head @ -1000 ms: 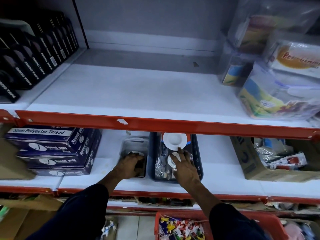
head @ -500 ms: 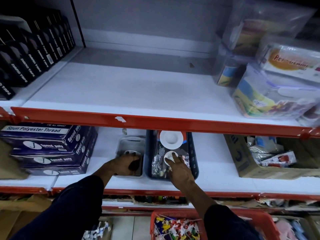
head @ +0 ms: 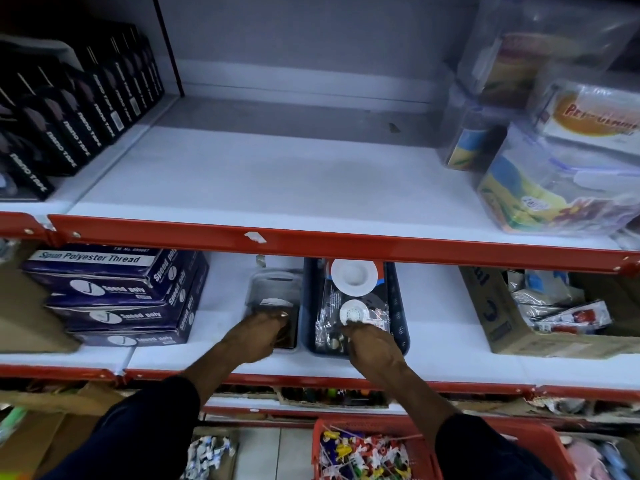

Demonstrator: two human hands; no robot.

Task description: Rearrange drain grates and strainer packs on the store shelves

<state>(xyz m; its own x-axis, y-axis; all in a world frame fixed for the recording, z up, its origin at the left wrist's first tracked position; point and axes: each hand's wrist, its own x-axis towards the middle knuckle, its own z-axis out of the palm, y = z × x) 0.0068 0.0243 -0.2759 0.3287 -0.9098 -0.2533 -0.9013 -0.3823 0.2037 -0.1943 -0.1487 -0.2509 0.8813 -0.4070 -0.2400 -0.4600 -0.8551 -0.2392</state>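
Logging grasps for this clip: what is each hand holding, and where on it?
Left hand grips the near end of the clear pack stack. Right hand rests its fingertips on the strainer pack in the dark tray; whether it grips cannot be told.

A shop: red-edged shelves stocked with boxed thread and packaged goods.

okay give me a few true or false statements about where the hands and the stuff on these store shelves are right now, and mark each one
1. The right hand is at the near end of the dark blue tray. True.
2. The strainer packs lie on the top shelf. False: they lie in the tray on the middle shelf.
3. The left hand rests on the thread boxes. False: it is on the clear pack beside the tray.
4. A cardboard box sits to the right of the tray. True.
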